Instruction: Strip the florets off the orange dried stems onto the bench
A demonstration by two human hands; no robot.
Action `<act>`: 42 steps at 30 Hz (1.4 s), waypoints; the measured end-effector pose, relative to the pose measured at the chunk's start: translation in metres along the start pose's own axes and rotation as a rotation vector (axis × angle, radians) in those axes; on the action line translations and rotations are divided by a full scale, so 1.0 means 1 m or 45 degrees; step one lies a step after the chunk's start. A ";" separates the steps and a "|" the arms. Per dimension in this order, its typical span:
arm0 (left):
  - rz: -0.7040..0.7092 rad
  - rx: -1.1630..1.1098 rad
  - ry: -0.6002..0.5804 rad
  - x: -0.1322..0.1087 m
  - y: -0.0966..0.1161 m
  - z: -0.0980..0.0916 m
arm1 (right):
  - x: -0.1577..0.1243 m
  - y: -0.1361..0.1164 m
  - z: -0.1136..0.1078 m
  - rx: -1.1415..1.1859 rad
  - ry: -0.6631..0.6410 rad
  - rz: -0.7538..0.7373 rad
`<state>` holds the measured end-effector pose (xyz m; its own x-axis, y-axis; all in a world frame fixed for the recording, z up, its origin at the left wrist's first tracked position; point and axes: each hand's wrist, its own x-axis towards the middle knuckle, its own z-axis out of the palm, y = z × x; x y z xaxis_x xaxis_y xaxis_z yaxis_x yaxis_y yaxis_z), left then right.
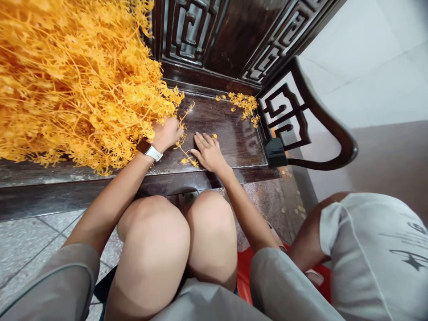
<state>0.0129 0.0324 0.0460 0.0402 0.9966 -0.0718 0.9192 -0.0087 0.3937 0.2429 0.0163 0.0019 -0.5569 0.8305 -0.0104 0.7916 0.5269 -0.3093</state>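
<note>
A big heap of orange artificial-looking flower sprays (83,89) covers the left part of a dark, polished wooden bench seat (230,142). My left hand (168,133), with a white-strapped watch (153,153) on its wrist, is at the heap's right edge. Its fingers are closed around a thin orange flower sprig (182,145), whose ends stick out above and below the hand. My right hand (210,154) lies palm down on the seat, fingers stretched out, right of the sprig. Just beyond its fingertips is a loose orange blossom (214,136).
A small pile of loose orange blossoms (245,104) sits in the far right corner of the seat. Behind rises a carved wooden backrest (230,40). A curved armrest (334,147) bounds the right end. Another person in a light shirt (374,249) is close on my right.
</note>
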 end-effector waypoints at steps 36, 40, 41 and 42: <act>0.163 -0.640 0.409 0.016 -0.003 0.023 | -0.040 -0.025 0.007 0.993 0.666 0.381; 0.224 -0.748 0.443 0.017 0.002 0.028 | -0.046 -0.026 0.013 1.402 0.818 0.543; 0.248 -0.769 0.436 0.015 0.004 0.028 | -0.046 -0.026 0.013 1.497 0.859 0.575; 0.277 -0.787 0.420 0.012 0.006 0.027 | -0.047 -0.025 0.012 1.573 0.899 0.603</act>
<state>0.0294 0.0425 0.0223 -0.0133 0.9512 0.3084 0.5110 -0.2587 0.8197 0.2465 -0.0376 -0.0011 0.2011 0.9796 0.0004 -0.0473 0.0101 -0.9988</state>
